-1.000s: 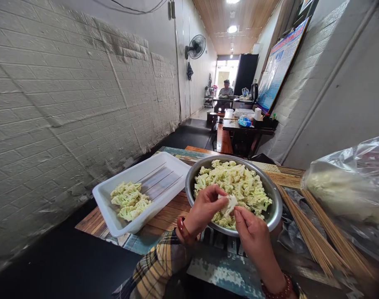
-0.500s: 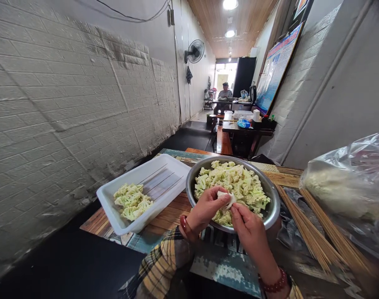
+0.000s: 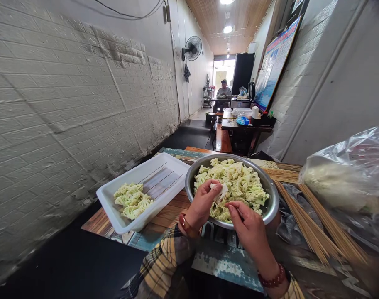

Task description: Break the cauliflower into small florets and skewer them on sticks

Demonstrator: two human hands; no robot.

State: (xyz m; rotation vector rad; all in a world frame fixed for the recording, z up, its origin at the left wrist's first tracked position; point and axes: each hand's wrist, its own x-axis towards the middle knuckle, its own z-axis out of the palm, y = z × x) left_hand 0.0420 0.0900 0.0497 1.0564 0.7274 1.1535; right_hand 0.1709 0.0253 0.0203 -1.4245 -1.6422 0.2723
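My left hand (image 3: 203, 204) is closed on a pale cauliflower floret (image 3: 219, 191), held over the near side of a metal bowl (image 3: 272, 206) heaped with cut cauliflower (image 3: 239, 182). My right hand (image 3: 248, 227) sits just right of it, above the bowl's near rim. Its thumb and forefinger are pinched together right below the floret; what they hold is too small to see. Both wrists wear red bead bracelets, and the left sleeve is plaid.
A white tray (image 3: 106, 198) left of the bowl holds skewered cauliflower (image 3: 131, 201) and thin sticks (image 3: 160, 179). A bundle of bamboo skewers (image 3: 314, 228) and a clear plastic bag (image 3: 348, 174) lie to the right. A brick wall runs close on the left. A person (image 3: 223, 89) sits far down the room.
Both hands rose slightly over the bowl. The floret, pinched between both hands before, now sits in my left hand, with my right fingers just below it.
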